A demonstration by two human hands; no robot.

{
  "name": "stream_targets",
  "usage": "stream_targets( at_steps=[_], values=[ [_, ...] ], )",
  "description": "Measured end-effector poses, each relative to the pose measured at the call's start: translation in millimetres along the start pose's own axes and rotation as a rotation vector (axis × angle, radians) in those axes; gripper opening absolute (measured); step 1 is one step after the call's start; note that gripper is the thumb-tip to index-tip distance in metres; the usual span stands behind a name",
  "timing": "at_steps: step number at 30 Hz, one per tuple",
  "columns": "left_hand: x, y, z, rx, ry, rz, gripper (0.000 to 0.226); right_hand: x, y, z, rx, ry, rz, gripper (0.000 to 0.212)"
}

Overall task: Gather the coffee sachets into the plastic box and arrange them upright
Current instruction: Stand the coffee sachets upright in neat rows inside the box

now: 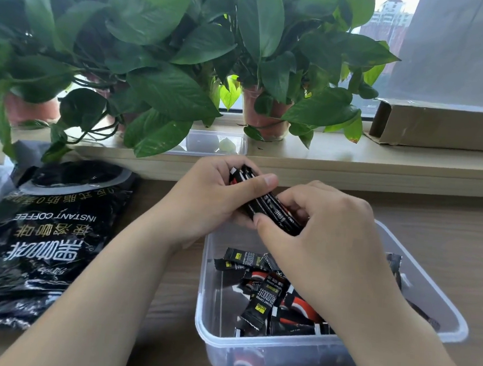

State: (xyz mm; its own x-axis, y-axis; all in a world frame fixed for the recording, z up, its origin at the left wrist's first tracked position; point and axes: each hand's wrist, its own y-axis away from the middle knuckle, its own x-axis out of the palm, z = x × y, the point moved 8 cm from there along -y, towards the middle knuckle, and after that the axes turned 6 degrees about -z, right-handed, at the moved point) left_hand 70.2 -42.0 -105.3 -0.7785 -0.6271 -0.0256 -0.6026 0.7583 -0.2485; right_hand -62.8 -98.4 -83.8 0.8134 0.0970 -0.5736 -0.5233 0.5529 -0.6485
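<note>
On the table (448, 216), toward its near edge, the box (264, 349) holds a loose heap of sachets (266, 288) lying flat, none upright yet, so arranging looks barely begun. The empty bag (45, 234) lies at the left edge. Both hands, left (204, 197) and right (328, 241), are closed round a bundle (270, 205) above the box's far rim.

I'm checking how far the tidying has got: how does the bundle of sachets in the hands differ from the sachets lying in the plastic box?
The held bundle of sachets is stacked flat, aligned one way; the loose sachets in the plastic box lie jumbled at mixed angles. The bundle is above the box, gripped by the left hand and right hand; the loose ones rest on the box floor, none upright. Both are the same black coffee sachets.
</note>
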Motion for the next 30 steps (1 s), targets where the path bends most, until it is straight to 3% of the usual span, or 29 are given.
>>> stream_targets(
  at_steps=[3, 6, 8, 10, 12, 16, 22, 26, 30],
  values=[
    [1.9, 0.7, 0.9, -0.018, -0.010, -0.010, 0.017, -1.1, -0.1, -1.3, 0.022, 0.021, 0.008, 0.015],
    [-14.7, -6.2, 3.7, -0.023, 0.029, -0.173, 0.026, -8.1, -0.1, -4.2, 0.116, 0.018, 0.050, 0.019],
    [-38.0, -11.4, 3.7, 0.051, -0.232, -0.356, 0.028, -10.9, 0.2, -9.8, 0.195, 0.060, 0.144, 0.022],
    [-51.2, -13.5, 4.1, 0.077, -0.587, -0.440, 0.030, -11.1, 3.7, -13.0, 0.259, 0.103, 0.283, 0.022],
    [-52.4, -15.2, 15.8, -0.020, -0.760, -0.386, 0.032, -4.6, 12.4, -11.1, 0.296, 0.134, 0.463, 0.024],
    [-47.4, -18.8, 36.7, -0.146, -0.795, -0.280, 0.032, 18.6, 21.9, 5.3, 0.212, 0.230, 0.738, 0.038],
    [-46.9, -19.9, 41.4, -0.169, -0.797, -0.259, 0.023, 65.4, 25.7, 25.2, 0.033, 0.269, 0.912, 0.045],
    [-48.6, -19.6, 41.9, -0.159, -0.807, -0.254, 0.022, 69.4, 40.0, 16.4, 0.081, 0.253, 1.085, 0.050],
    [-46.7, -21.1, 42.8, -0.152, -0.806, -0.236, 0.023, 67.7, 42.3, 16.0, 0.144, 0.150, 1.101, 0.044]
  ],
)
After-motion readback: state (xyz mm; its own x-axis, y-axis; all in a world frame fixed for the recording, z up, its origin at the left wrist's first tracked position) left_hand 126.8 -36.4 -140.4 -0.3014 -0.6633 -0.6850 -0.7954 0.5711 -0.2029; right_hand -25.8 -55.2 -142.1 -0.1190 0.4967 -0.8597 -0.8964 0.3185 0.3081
